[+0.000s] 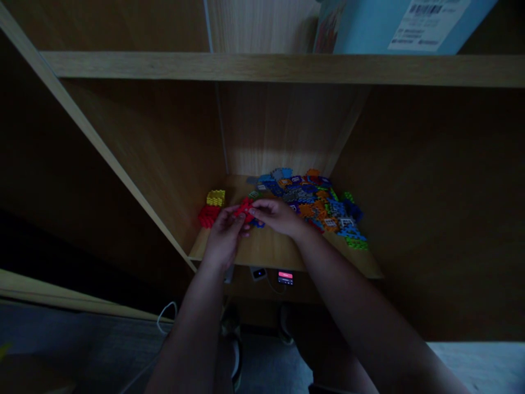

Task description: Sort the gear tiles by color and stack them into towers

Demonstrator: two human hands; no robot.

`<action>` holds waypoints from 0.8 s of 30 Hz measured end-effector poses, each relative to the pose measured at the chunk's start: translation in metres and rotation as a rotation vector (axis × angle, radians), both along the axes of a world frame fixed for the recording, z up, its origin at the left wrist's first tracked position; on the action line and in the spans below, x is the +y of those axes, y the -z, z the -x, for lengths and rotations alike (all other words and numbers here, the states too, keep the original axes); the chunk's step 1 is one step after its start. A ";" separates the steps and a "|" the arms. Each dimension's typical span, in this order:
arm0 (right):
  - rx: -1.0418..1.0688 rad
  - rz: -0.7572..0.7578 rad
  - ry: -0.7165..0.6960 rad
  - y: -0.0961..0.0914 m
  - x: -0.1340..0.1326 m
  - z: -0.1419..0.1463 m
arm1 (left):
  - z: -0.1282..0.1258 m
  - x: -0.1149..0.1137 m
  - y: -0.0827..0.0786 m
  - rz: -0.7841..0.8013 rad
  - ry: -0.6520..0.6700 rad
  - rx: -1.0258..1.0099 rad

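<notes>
Between my two hands is a red plastic building piece (245,208), held above the shelf board. My left hand (227,230) pinches it from the left, thumb on top. My right hand (276,214) grips its right side with thumb and fingers. Fingers cover part of the piece, so its full shape is hidden. To the left lie a red block of pieces (208,216) and, behind it, a yellow block of pieces (216,197). On the right spreads a loose pile of blue, orange, green and purple building pieces (311,200).
The wooden shelf board (262,249) sits between two side walls, with an upper shelf (262,67) above bearing a light blue box (369,27). Below the board are a lit phone (285,277) and a small device with a cable (258,273). A white cable (164,317) hangs at lower left.
</notes>
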State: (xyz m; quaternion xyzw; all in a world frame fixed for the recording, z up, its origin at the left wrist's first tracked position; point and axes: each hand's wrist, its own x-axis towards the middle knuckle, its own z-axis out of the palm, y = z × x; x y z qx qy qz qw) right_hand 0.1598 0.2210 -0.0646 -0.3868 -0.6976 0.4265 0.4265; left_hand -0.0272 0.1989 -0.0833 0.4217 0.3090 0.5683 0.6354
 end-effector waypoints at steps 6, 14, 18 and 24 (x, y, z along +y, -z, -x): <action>-0.010 0.072 -0.049 0.001 -0.002 0.003 | -0.001 0.000 0.001 -0.020 0.019 0.009; 0.054 0.111 -0.075 0.007 0.002 0.008 | -0.002 0.001 0.001 -0.015 0.035 -0.047; 0.041 0.133 -0.118 0.002 -0.003 0.009 | -0.001 0.003 0.001 0.030 0.017 -0.109; 0.114 0.076 0.027 0.002 0.000 0.008 | 0.000 0.003 0.001 0.038 0.020 -0.072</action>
